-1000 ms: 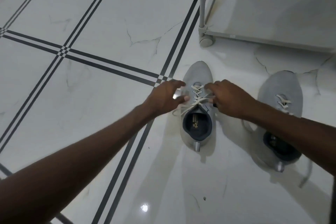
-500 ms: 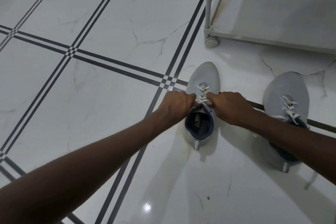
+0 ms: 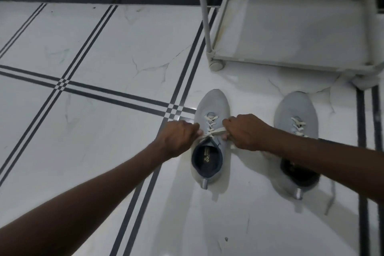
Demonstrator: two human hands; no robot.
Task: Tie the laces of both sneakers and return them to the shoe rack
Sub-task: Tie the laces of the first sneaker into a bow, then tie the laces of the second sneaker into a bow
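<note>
Two grey sneakers stand on the white tiled floor, toes pointing away from me. The left sneaker has white laces stretched sideways across its tongue. My left hand grips one lace end at the shoe's left side. My right hand grips the other end at its right side. The right sneaker stands apart to the right, its laces loose, its heel partly hidden by my right forearm. The white shoe rack stands beyond the shoes at the upper right.
The rack's bottom shelf is bare and rests on round feet. Black stripe lines cross the floor tiles. A dark skirting band runs along the wall at the top. A loose lace end trails beside the right sneaker's heel.
My hands have drawn apart sideways, pulling the left sneaker's laces taut between them. The camera has tilted up, bringing more of the rack and the wall into view.
</note>
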